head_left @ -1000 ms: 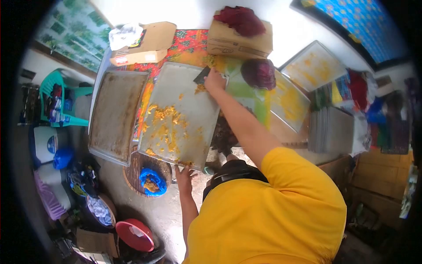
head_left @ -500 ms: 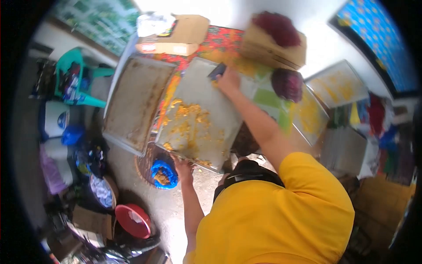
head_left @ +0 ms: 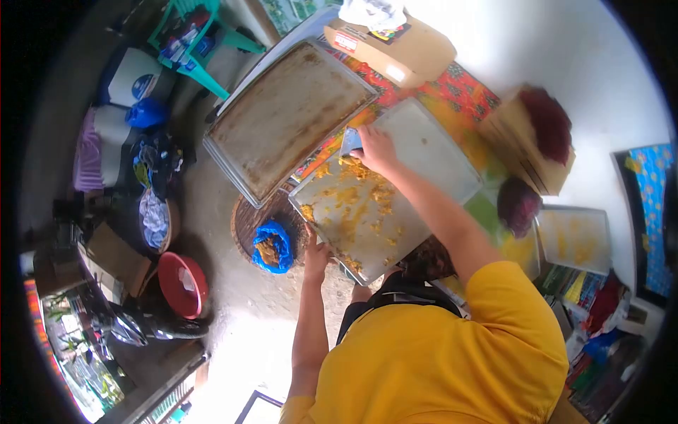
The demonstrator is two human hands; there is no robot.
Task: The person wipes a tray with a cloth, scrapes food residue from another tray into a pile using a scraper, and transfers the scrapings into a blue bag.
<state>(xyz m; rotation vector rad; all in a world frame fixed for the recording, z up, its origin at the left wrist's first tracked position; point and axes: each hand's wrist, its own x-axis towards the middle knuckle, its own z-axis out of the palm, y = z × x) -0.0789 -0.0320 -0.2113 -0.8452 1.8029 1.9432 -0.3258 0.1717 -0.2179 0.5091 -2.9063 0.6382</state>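
My right hand (head_left: 376, 148) is closed around a flat scraper (head_left: 350, 141), its blade at the left rim of a metal tray (head_left: 441, 152). Soft orange bits (head_left: 378, 194) are spread over the left and near parts of this tray, some right by the blade. At the near left rim, my left hand (head_left: 317, 256) grips the tray's edge, with some fingers hidden beneath it. Close beside that hand, a blue plastic bag (head_left: 283, 247) stands open with an orange-brown mass (head_left: 268, 250) inside. It rests on a round woven basket (head_left: 244, 220).
A second, brown-stained tray (head_left: 289, 116) lies to the left on the table. Cardboard boxes (head_left: 417, 53) (head_left: 519, 141) stand at the back and right. A dark red bundle (head_left: 519, 206) sits by the right box. A red basin (head_left: 181, 286) and a green chair (head_left: 205, 42) are on the left.
My right hand has brought the scraper from the tray's far end to its left rim, beside the orange bits. My left hand stays at the near edge. The whole view has turned.
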